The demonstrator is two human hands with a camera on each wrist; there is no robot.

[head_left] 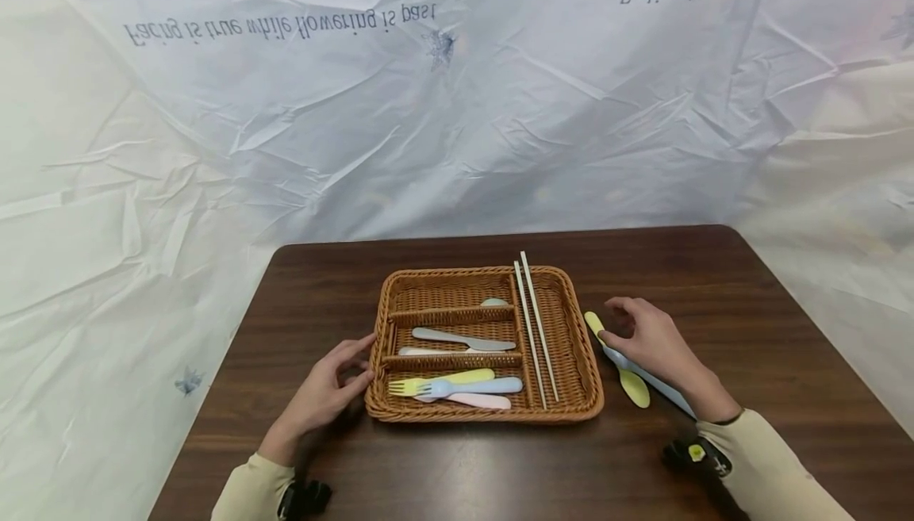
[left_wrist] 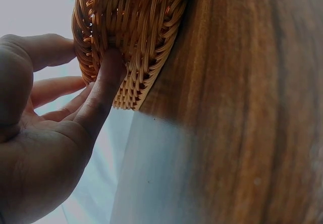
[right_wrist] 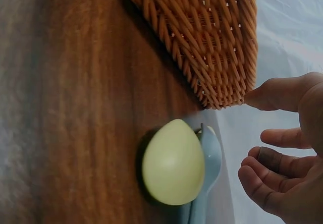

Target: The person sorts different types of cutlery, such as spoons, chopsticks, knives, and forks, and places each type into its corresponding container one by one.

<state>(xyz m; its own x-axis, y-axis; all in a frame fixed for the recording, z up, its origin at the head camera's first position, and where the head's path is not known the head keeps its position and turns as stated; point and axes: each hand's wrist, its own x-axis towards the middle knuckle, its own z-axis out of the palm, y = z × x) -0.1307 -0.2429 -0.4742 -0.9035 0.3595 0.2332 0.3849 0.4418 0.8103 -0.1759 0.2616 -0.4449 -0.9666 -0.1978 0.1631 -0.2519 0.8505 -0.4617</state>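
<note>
A brown wicker cutlery basket lies on the table, with my left hand at its left side. In the left wrist view, the fingers of that hand touch the woven outer wall. My right hand is held over a yellow spoon and a light blue spoon to the right of the basket. Those fingers are loosely bent, and the right wrist view shows nothing between them. Both spoons lie on the table, the blue one's handle partly hidden by the hand.
The basket holds white chopsticks in the right compartment, a knife in the middle one, yellow and blue forks in the front one, and a pale utensil at the back. A white sheet hangs behind the table.
</note>
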